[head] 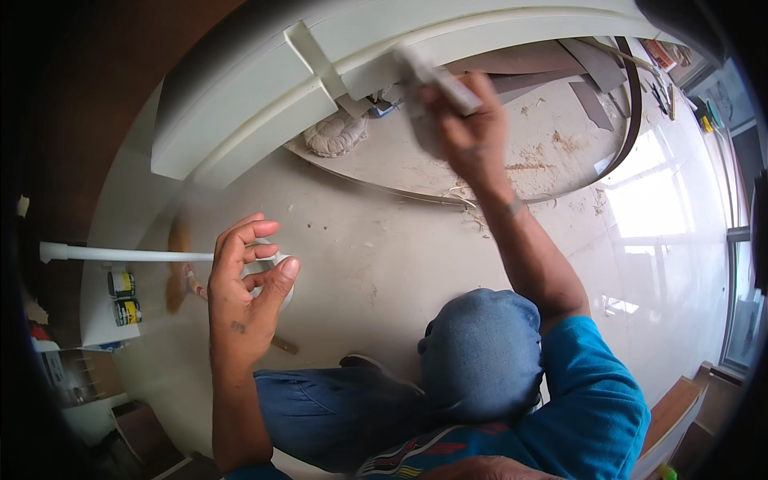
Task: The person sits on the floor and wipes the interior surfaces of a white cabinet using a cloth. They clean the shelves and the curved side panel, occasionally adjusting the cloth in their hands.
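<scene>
Blurred by motion, my right hand [471, 129] grips a pale flat tool [459, 93], whose exact kind is unclear. The tool's far end overlaps the inner edge of a white curved panel [252, 111], and contact there cannot be made out. My left hand [252, 276] is raised at the left, fingers curled and thumb apart. Behind its fingers shows a white rounded object [288, 295], mostly hidden. A white rod [144, 254] runs leftward from behind that hand; whether the hand grips either one cannot be told.
A tied plastic bag [338, 135] sits under the panel. A thin curved strip [384, 189] arcs over the floor around wood shavings [528, 165] and brown sheet offcuts [591, 105]. At the left are two cans [125, 300] and a brush [177, 264]. My jeans-clad knee [483, 348] is in front.
</scene>
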`<state>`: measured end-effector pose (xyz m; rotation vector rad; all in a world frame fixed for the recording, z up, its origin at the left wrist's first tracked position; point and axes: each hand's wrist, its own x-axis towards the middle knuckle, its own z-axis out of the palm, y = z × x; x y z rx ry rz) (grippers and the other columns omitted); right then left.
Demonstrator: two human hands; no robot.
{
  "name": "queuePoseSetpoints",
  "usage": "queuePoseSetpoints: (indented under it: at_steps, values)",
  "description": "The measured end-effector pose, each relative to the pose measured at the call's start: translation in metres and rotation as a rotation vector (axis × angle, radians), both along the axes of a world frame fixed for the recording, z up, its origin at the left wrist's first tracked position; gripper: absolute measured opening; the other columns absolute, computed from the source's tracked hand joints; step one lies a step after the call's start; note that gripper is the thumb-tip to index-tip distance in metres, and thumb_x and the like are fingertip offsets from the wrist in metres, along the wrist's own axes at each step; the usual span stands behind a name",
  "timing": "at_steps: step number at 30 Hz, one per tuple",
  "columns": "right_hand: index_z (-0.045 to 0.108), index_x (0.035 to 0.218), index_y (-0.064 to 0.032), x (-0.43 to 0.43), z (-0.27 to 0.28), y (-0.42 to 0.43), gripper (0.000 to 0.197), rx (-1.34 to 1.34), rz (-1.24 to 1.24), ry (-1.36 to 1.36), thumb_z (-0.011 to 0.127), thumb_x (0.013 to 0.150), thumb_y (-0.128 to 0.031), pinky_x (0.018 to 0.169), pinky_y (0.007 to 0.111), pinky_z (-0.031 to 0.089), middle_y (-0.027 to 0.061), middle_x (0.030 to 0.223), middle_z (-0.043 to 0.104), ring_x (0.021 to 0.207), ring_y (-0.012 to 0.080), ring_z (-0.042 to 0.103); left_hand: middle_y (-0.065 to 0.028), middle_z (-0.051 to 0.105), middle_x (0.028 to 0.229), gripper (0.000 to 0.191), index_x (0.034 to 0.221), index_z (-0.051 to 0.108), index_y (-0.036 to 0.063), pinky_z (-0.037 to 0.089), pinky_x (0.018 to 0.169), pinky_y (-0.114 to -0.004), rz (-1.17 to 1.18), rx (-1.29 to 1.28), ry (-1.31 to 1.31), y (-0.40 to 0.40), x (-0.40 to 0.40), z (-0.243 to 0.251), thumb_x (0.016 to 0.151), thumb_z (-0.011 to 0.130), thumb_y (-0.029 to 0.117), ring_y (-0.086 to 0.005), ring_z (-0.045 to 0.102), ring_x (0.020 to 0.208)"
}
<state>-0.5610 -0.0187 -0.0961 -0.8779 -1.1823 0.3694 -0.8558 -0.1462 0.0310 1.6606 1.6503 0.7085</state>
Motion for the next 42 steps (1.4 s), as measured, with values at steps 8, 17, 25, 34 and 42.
queuePoseSetpoints:
  at_steps: [8,17,25,34,42]
  values:
    - [0.066,0.104,-0.0031,0.019,0.003,-0.003,0.016,-0.067,0.112,0.27,0.076,0.106,-0.015,0.081,0.031,0.058,0.0061,0.094,0.074,0.091,0.0147,0.07,-0.0091,0.067,0.125,0.032,0.129,0.067,0.0024,0.059,0.093,-0.035,-0.136,-0.15,-0.014,0.004,-0.015,0.001,0.102,0.077,0.018,-0.02,0.067,0.116]
    - [0.066,0.1,-0.0026,-0.018,-0.011,-0.057,0.033,-0.598,0.519,-0.022,0.084,0.1,-0.029,0.074,0.029,0.052,0.0046,0.086,0.069,0.085,0.0113,0.063,-0.0102,0.062,0.14,0.031,0.125,0.07,0.0066,0.059,0.093,-0.038,-0.144,0.179,0.037,0.003,0.012,0.003,0.096,0.077,0.011,-0.0208,0.064,0.12]
    - [0.063,0.109,-0.0035,-0.07,-0.031,-0.023,0.031,-0.236,0.189,0.212,0.08,0.105,-0.029,0.078,0.026,0.052,0.0024,0.098,0.069,0.087,0.0073,0.06,-0.0094,0.062,0.141,0.028,0.123,0.072,0.0076,0.059,0.094,-0.037,-0.08,0.081,-0.031,-0.007,0.002,0.011,0.097,0.081,0.014,-0.0208,0.065,0.117]
    - [0.066,0.106,-0.0035,-0.132,-0.055,0.012,0.03,0.11,0.361,-0.306,0.087,0.095,-0.021,0.081,0.041,0.056,0.0151,0.1,0.07,0.088,0.0295,0.068,-0.0082,0.068,0.13,0.028,0.122,0.072,0.0068,0.059,0.09,-0.034,-0.066,0.077,-0.024,-0.019,-0.02,0.013,0.097,0.082,0.017,-0.018,0.066,0.112]
    - [0.069,0.106,-0.0024,-0.09,-0.06,-0.067,0.036,-0.772,0.795,-0.344,0.084,0.098,-0.034,0.078,0.04,0.055,0.0148,0.09,0.071,0.086,0.0238,0.069,-0.0085,0.075,0.092,0.071,0.158,0.049,0.0021,0.058,0.078,-0.036,-0.092,0.338,0.097,0.03,0.004,-0.023,0.1,0.08,0.03,-0.0195,0.07,0.082]
